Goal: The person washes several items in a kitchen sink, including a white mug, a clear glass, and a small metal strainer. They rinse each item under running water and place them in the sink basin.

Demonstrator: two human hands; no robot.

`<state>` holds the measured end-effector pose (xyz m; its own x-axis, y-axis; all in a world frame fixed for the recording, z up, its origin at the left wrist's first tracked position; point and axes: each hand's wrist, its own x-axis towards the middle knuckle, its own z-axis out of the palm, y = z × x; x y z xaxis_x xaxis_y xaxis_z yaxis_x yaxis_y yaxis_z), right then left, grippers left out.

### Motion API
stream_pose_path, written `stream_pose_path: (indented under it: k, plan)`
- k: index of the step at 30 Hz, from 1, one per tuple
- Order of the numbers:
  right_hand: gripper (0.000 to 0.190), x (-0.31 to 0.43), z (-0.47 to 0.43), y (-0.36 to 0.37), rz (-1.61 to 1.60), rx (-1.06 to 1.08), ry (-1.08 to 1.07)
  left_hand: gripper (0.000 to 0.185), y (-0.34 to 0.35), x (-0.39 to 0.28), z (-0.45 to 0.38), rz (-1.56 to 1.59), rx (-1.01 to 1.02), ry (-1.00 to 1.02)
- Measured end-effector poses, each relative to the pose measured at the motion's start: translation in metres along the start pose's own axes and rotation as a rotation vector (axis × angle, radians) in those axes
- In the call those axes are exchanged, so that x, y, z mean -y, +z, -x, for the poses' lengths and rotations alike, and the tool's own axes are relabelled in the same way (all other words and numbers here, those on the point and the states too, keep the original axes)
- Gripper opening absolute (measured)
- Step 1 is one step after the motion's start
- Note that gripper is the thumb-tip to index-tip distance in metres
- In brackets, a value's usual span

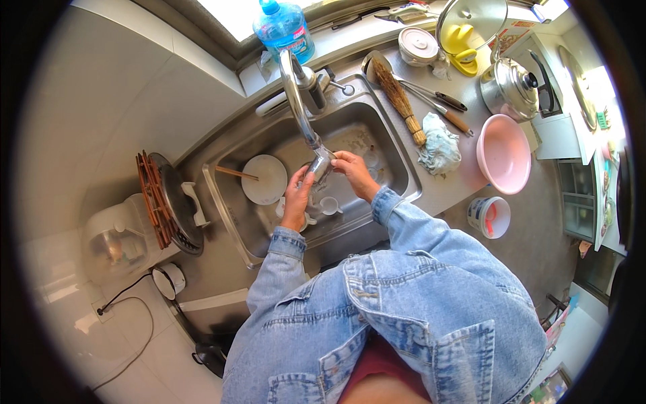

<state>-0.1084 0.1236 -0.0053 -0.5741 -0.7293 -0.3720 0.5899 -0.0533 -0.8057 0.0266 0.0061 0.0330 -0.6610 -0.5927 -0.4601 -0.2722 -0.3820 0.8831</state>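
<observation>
Below the tap's chrome spout [298, 108], my left hand [297, 199] and my right hand [356, 174] hold a small shiny, see-through vessel [329, 169] between them. The end of the spout and my fingers hide much of it, so its exact kind is unclear. Under my hands, a white cup [329, 205] lies in the stainless steel sink [348, 134], with other white cups partly hidden by my left hand. To the left, a white plate [264, 179] holds a pair of wooden chopsticks [237, 173]. Clear glassware [371, 159] lies at the basin's right side.
Right of the sink lie a straw brush [396, 96], long-handled utensils [444, 108], a crumpled cloth [439, 144] and a pink basin [499, 151] at the counter edge. A kettle [509, 88] stands behind. A blue detergent bottle [285, 33] stands by the window; lids [174, 202] lean left.
</observation>
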Motion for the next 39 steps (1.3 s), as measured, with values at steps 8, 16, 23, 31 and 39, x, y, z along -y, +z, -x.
stream_pose_path:
  k: [8,16,23,31,39]
  plan:
    - [0.042,0.017,0.014,-0.003,-0.148,-0.274,-0.072,0.047,0.039,-0.004,-0.016,-0.077,0.042,0.089]
    - [0.053,0.009,0.011,0.004,0.322,-0.011,-0.259,0.038,0.015,0.023,-0.02,-0.221,0.03,0.044]
    - [0.056,-0.002,0.004,0.006,0.891,-0.175,-0.435,0.032,-0.018,0.043,-0.014,0.007,-0.164,-0.142]
    - [0.041,-0.009,-0.002,-0.018,1.104,-0.185,-0.202,0.031,-0.021,0.048,-0.008,-0.028,-0.157,-0.167]
    - [0.047,-0.004,-0.015,-0.018,0.164,-0.214,0.645,0.03,-0.023,0.049,-0.007,0.026,-0.13,-0.21]
